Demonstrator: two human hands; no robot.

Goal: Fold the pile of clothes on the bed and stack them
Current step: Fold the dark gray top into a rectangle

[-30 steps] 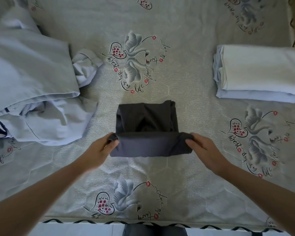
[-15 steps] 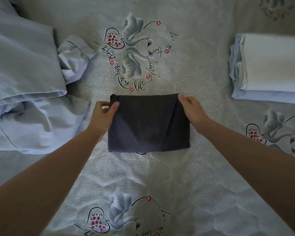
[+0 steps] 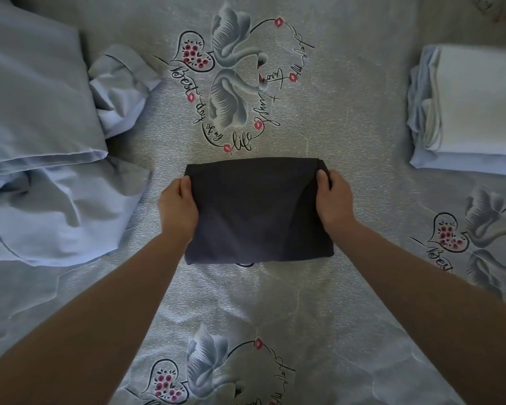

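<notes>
Dark cloth (image 3: 257,211) folded, mid-bed (image 3: 348,127).
Left hand (image 3: 178,210) and right hand (image 3: 333,200) each pinching a far corner; unfolded pile (image 3: 41,141) left, folded stack (image 3: 473,112) right.

bed (image 3: 348,118) with swan-print sheet. on it: folded dark garment (image 3: 257,211) at centre, rumpled pale blue clothes pile (image 3: 41,171) at left, stack of folded light clothes (image 3: 473,112) at right.
</notes>
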